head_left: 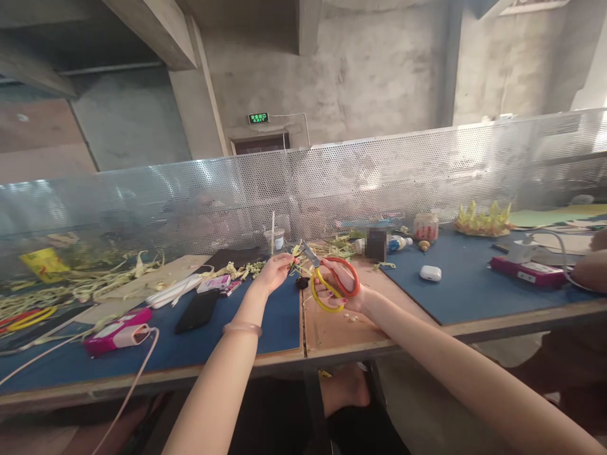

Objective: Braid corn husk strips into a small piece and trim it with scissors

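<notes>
My right hand [348, 287] is closed around a pair of scissors [336, 272] with one red-orange and one yellow handle loop. The blades [310, 254] point up and left, close to the fingertips of my left hand [275, 273]. Those fingers are pinched on a thin greenish stem-like piece [293, 264], small and partly hidden by the fingers. Just below the blades lies a small black round thing [301, 283] on the table. A bracelet [243, 329] circles my left wrist.
Pale green strands [137, 268] are heaped at the left, near a black phone [196, 311] and a magenta power strip [116, 332]. A perforated metal screen [256, 183] runs behind a cup with a straw [274, 240]. At right are an earphone case [430, 273] and another person's hand [590, 268].
</notes>
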The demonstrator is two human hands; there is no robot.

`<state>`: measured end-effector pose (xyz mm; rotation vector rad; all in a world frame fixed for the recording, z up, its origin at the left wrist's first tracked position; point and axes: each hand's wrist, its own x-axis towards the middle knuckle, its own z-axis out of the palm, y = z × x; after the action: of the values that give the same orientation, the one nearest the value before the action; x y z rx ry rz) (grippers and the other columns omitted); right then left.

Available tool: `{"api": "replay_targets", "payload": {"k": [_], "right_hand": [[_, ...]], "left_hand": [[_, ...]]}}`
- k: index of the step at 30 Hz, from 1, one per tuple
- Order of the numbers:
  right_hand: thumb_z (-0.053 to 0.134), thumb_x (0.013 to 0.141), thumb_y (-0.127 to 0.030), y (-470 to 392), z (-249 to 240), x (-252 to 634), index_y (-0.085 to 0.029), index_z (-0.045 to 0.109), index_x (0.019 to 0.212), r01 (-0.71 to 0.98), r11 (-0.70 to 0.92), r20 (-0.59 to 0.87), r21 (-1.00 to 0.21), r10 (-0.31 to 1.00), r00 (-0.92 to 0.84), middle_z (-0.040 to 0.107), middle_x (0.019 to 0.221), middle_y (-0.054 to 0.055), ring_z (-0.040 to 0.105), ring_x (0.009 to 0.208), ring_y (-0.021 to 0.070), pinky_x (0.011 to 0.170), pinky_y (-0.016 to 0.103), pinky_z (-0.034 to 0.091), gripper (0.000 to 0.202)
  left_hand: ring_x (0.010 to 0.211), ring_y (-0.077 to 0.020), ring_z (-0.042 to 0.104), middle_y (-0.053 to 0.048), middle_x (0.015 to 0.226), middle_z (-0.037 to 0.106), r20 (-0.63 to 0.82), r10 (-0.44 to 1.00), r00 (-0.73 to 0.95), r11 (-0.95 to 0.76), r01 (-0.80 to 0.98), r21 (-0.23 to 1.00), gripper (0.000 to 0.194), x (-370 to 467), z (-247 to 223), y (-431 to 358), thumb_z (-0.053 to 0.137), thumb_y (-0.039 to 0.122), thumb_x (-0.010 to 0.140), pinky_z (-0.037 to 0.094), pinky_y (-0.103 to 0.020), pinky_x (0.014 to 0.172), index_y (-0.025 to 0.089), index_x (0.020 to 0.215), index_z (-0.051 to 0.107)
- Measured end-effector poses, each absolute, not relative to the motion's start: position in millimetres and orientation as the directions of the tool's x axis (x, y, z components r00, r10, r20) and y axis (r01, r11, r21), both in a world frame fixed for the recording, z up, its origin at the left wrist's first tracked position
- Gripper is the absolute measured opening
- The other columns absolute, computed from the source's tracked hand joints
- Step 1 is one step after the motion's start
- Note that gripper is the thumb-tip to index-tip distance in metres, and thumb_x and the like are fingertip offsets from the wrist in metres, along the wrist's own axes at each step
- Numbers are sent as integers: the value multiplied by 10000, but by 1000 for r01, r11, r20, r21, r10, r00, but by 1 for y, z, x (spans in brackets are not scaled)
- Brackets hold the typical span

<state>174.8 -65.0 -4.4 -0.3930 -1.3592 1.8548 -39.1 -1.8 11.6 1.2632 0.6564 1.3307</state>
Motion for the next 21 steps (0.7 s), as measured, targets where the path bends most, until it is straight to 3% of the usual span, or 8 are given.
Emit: {"api": "replay_targets", "payload": {"k": [14, 18, 21], "right_hand": [[488, 883, -354, -67, -3, 170, -134, 535, 1041, -389, -209, 101, -897, 760, -641, 579, 930, 38, 573, 723, 115, 616, 275, 499, 275], [476, 886, -372, -65, -2, 169, -127, 542, 975, -368, -263, 69, -892, 724, -686, 567, 815, 7, 534, 603, 78, 524, 220, 464, 268], [420, 883, -480, -63, -1, 167, -127, 525, 814, -344, -311, 42, -886, 684, -729, 477, 634, -37, 413, 453, 40, 375, 156, 334, 375]], "left_hand": [[802, -151, 597, -56, 967, 605, 331, 902, 276, -253, -282, 925, 220, -37, 10, 0, 524, 275, 852, 509, -334, 695, 124, 1007, 566], [806, -153, 597, -56, 969, 605, 342, 893, 293, -267, -268, 926, 221, -37, 9, 1, 524, 276, 852, 508, -336, 699, 123, 1005, 567], [816, -155, 595, -59, 986, 599, 345, 889, 301, -272, -259, 927, 227, -37, 8, 3, 524, 273, 852, 509, -339, 701, 127, 1022, 561]]}}
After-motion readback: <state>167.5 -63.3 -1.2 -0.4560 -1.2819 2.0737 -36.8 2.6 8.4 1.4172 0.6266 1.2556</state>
